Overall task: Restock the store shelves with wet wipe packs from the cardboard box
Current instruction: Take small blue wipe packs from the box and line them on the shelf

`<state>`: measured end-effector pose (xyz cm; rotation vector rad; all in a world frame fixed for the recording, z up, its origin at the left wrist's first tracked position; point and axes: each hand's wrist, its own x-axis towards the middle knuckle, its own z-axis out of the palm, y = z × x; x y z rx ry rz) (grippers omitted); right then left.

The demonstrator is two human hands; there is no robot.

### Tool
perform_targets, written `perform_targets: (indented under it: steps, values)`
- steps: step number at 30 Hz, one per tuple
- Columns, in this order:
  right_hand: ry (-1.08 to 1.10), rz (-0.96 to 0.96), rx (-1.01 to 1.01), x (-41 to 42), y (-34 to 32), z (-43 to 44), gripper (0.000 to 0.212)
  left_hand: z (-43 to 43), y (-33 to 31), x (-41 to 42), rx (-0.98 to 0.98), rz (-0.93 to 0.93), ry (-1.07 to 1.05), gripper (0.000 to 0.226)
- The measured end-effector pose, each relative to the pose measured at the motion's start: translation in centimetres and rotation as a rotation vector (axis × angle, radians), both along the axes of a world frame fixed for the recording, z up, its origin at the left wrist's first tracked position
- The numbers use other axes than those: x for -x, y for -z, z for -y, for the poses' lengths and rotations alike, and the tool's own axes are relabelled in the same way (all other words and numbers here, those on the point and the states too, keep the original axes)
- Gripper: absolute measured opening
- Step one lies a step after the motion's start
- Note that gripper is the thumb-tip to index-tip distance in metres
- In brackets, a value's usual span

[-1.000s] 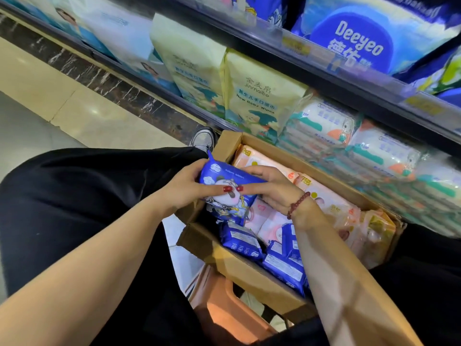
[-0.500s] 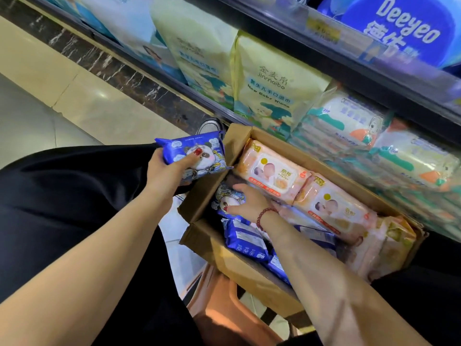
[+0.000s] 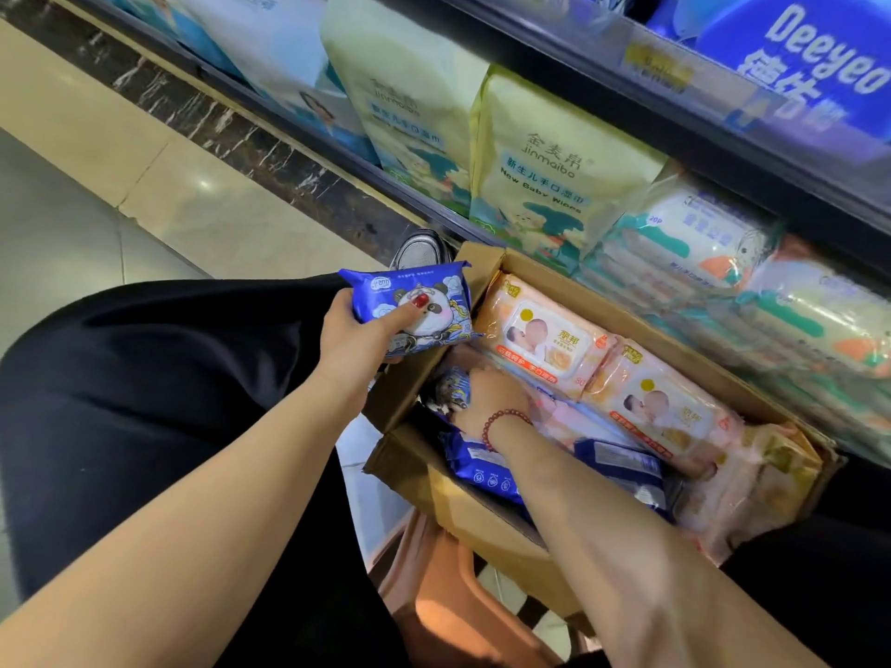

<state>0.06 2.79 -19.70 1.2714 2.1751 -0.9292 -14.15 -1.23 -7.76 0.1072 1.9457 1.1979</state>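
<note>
An open cardboard box [image 3: 487,520] sits in front of me on a stool. It holds pink wet wipe packs [image 3: 547,337] along its far side and blue packs [image 3: 482,470] at its near side. My left hand [image 3: 354,342] holds a blue panda-print wet wipe pack [image 3: 414,306] just left of the box's left flap, thumb pressed on its front. My right hand [image 3: 494,392], with a red bead bracelet, reaches down into the box's left end and grips another blue pack [image 3: 451,390]; its fingertips are hidden.
Store shelf [image 3: 675,113] runs along the far side, with tall yellow baby-wipe bags [image 3: 554,161] and stacked teal-and-orange packs [image 3: 699,238] right behind the box. An orange stool [image 3: 448,590] sits under the box. My black-clad legs flank it; a shoe [image 3: 422,250] touches the shelf base.
My left hand carried the blue panda pack out of the box to the left. My right hand let go of it and dropped into the box onto another blue pack.
</note>
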Motion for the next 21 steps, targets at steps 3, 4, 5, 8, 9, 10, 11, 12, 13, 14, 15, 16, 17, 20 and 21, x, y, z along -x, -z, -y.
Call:
perform_targets:
  steps: [3,4,5,8,9,10,11,12,13,14,15,16,17,20,21]
  values:
    - [0.289,-0.102,0.105,-2.3,-0.6,-0.6,0.06,-0.1,-0.2,-0.2,-0.027,-0.002,-0.01,0.045]
    - [0.456,-0.181,0.15,-3.2,-1.3,-0.9,0.062,-0.2,-0.4,-0.4,-0.04,-0.001,-0.013,0.046]
    - [0.648,-0.284,0.201,-4.0,-2.0,-1.2,0.06,-0.3,-0.6,-0.6,-0.055,-0.001,-0.012,0.047]
    - [1.061,-0.67,0.32,-6.0,-5.4,-1.9,0.061,-0.9,-1.8,-1.6,-0.117,0.002,-0.026,0.046]
    - [1.122,-0.774,0.313,-6.5,-6.6,-2.2,0.067,-1.1,-2.3,-2.0,-0.146,0.012,-0.037,0.045]
    - [1.178,-0.879,0.304,-7.1,-8.1,-2.4,0.07,-1.2,-2.8,-2.4,-0.18,0.025,-0.045,0.044]
    - [1.231,-0.978,0.292,-7.6,-9.7,-2.7,0.067,-1.3,-3.4,-2.8,-0.214,0.035,-0.051,0.043]
    - [1.278,-1.08,0.27,-8.1,-11.5,-3.0,0.06,-1.4,-4.1,-3.2,-0.247,0.041,-0.054,0.043]
    - [1.321,-1.181,0.241,-8.7,-13.1,-3.3,0.051,-1.5,-4.9,-3.6,-0.276,0.047,-0.053,0.043]
    - [1.35,-1.282,0.215,-9.4,-14.9,-3.6,0.044,-1.8,-5.8,-4.0,-0.311,0.052,-0.048,0.04]
    - [1.367,-1.375,0.193,-10.0,-16.7,-3.8,0.04,-2.1,-6.9,-4.4,-0.352,0.061,-0.039,0.035]
    - [1.37,-1.454,0.173,-10.6,-18.6,-3.9,0.041,-2.5,-8.0,-4.8,-0.393,0.071,-0.018,0.03]
    - [1.374,-1.514,0.146,-11.2,-20.2,-4.0,0.042,-3.0,-9.2,-5.2,-0.433,0.071,0.018,0.03]
    - [1.37,-1.638,0.015,-13.1,-25.3,-4.3,0.041,-4.3,-13.4,-6.3,-0.553,0.033,0.153,0.044]
    - [1.369,-1.678,-0.034,-13.7,-27.2,-4.4,0.042,-4.8,-15.0,-6.8,-0.597,0.023,0.187,0.046]
